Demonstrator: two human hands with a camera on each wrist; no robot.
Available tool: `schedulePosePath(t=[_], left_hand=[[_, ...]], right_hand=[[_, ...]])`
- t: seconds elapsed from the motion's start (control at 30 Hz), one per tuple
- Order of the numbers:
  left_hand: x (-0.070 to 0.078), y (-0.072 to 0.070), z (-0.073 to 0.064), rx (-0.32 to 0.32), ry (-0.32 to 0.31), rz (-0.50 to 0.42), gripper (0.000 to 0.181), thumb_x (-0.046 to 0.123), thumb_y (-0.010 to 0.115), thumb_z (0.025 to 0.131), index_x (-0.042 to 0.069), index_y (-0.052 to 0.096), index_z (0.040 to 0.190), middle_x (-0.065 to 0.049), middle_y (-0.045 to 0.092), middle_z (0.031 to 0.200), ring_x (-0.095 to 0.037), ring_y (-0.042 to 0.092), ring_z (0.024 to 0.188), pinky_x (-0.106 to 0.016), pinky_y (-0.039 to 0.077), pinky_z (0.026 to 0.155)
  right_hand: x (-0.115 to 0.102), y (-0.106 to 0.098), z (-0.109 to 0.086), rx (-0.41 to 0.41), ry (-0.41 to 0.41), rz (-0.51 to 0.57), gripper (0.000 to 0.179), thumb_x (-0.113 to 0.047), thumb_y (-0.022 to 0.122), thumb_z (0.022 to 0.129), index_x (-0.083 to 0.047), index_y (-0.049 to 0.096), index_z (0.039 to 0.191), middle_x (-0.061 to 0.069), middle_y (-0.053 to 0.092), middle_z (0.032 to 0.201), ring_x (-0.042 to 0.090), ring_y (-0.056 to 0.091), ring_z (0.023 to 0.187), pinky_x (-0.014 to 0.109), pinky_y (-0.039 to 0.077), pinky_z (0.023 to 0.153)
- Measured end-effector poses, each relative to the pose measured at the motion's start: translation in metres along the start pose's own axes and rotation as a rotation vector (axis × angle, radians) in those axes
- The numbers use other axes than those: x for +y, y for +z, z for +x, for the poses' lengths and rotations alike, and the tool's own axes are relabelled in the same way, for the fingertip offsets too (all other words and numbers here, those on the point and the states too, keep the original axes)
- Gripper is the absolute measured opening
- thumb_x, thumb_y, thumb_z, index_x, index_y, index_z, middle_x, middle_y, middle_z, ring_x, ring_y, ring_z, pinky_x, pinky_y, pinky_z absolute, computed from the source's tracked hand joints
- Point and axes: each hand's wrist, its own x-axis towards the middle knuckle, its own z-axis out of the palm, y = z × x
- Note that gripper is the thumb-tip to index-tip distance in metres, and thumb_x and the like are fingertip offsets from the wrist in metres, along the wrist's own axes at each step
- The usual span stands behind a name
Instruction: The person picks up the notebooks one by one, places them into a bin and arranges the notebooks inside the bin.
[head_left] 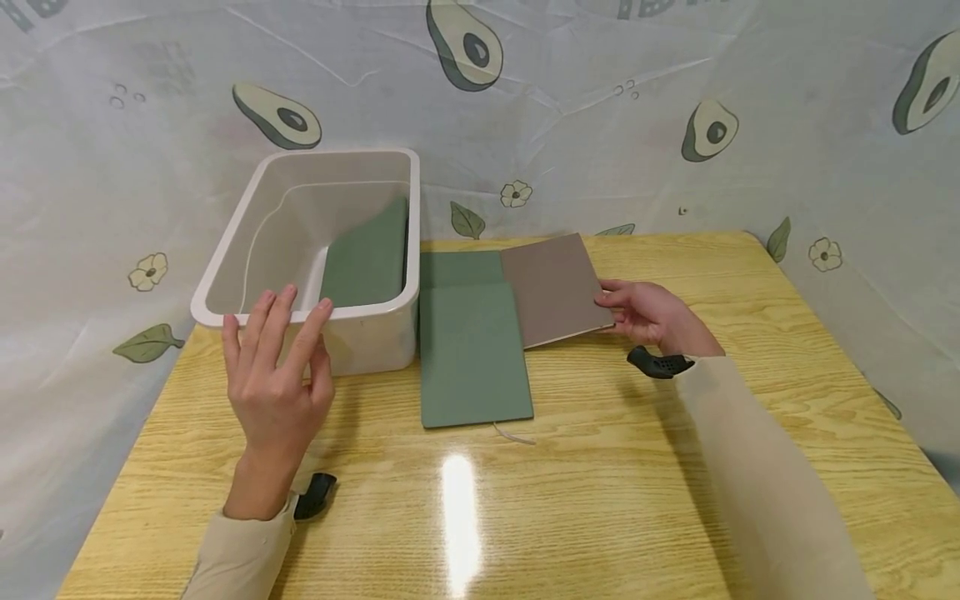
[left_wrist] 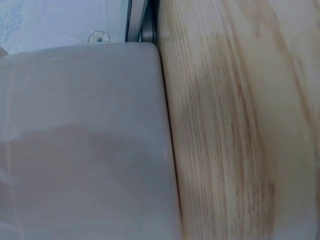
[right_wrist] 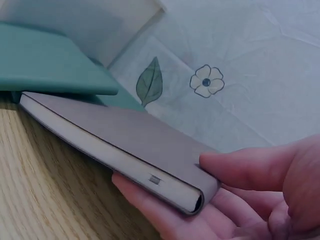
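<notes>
My right hand pinches the right edge of a brown notebook, thumb on the cover and fingers underneath. In the right wrist view its pale page edges show, and the held side is tilted up off the table. The far side of this notebook reaches under a green notebook, which lies over another green notebook. My left hand rests its spread, fairly straight fingertips on the front rim of a light grey plastic bin. Inside the bin, a further green notebook leans at the right wall.
The bin stands at the back left of the wooden table, right beside the green notebooks. A ribbon marker sticks out from the front green notebook. Behind the table hangs a cloth printed with avocados.
</notes>
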Motion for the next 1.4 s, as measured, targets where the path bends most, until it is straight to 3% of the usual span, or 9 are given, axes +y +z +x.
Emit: schedulePosePath(t=[0.37, 0.53, 0.8, 0.93, 1.07, 1.17, 1.4], left_hand=[[0.0, 0.0, -0.002, 0.008, 0.004, 0.002, 0.032, 0.005, 0.063, 0.095, 0.016, 0.08, 0.12, -0.017, 0.075, 0.133, -0.039, 0.066, 0.13, -0.064, 0.036, 0.123], [-0.001, -0.001, -0.001, -0.001, 0.003, 0.004, 0.032, 0.005, 0.063, 0.096, 0.016, 0.08, 0.121, -0.017, 0.074, 0.134, -0.039, 0.066, 0.131, -0.065, 0.036, 0.123], [0.0, 0.001, -0.002, 0.009, 0.006, -0.002, 0.033, 0.005, 0.062, 0.096, 0.016, 0.08, 0.121, -0.017, 0.075, 0.133, -0.039, 0.066, 0.13, -0.065, 0.036, 0.123], [-0.001, 0.0, -0.002, -0.001, 0.006, -0.002, 0.033, 0.006, 0.062, 0.096, 0.017, 0.08, 0.122, -0.017, 0.074, 0.134, -0.04, 0.066, 0.131, -0.065, 0.036, 0.123], [-0.001, 0.0, -0.002, -0.009, 0.006, -0.001, 0.033, 0.006, 0.062, 0.097, 0.016, 0.08, 0.123, -0.017, 0.074, 0.135, -0.04, 0.065, 0.132, -0.066, 0.036, 0.122], [-0.002, -0.001, -0.002, -0.01, 0.008, 0.0, 0.033, 0.006, 0.062, 0.097, 0.016, 0.08, 0.123, -0.017, 0.074, 0.135, -0.04, 0.065, 0.132, -0.066, 0.035, 0.123], [-0.001, -0.001, -0.002, -0.002, 0.013, -0.006, 0.033, 0.005, 0.063, 0.096, 0.016, 0.08, 0.122, -0.017, 0.074, 0.134, -0.04, 0.066, 0.131, -0.063, 0.035, 0.124]], right_hand=[[-0.007, 0.007, -0.011, 0.061, -0.084, 0.056, 0.072, 0.0, 0.051, 0.108, -0.012, 0.019, 0.171, 0.004, 0.076, 0.109, 0.021, 0.081, 0.09, 0.032, 0.065, 0.077], [-0.018, 0.013, -0.02, 0.045, -0.119, 0.102, 0.072, -0.002, 0.051, 0.109, -0.014, 0.017, 0.171, 0.004, 0.074, 0.11, 0.02, 0.079, 0.094, 0.03, 0.065, 0.08], [-0.033, 0.033, -0.03, -0.003, -0.181, 0.265, 0.072, 0.002, 0.047, 0.108, -0.019, 0.018, 0.171, 0.006, 0.065, 0.125, 0.025, 0.078, 0.099, 0.038, 0.065, 0.083], [-0.042, 0.05, -0.035, 0.003, -0.222, 0.322, 0.076, 0.004, 0.05, 0.107, -0.019, 0.018, 0.171, 0.005, 0.058, 0.136, 0.025, 0.078, 0.102, 0.044, 0.057, 0.103], [-0.052, 0.07, -0.04, 0.012, -0.266, 0.331, 0.074, 0.003, 0.051, 0.106, -0.019, 0.021, 0.171, 0.003, 0.054, 0.144, 0.024, 0.078, 0.105, 0.043, 0.032, 0.124], [-0.059, 0.083, -0.042, -0.008, -0.285, 0.356, 0.073, 0.003, 0.051, 0.106, -0.02, 0.025, 0.17, 0.003, 0.055, 0.145, 0.024, 0.078, 0.106, 0.042, 0.027, 0.128], [-0.071, 0.107, -0.046, -0.043, -0.305, 0.432, 0.058, 0.006, 0.051, 0.105, -0.011, 0.047, 0.16, 0.008, 0.069, 0.13, 0.024, 0.074, 0.117, 0.044, 0.033, 0.124]])
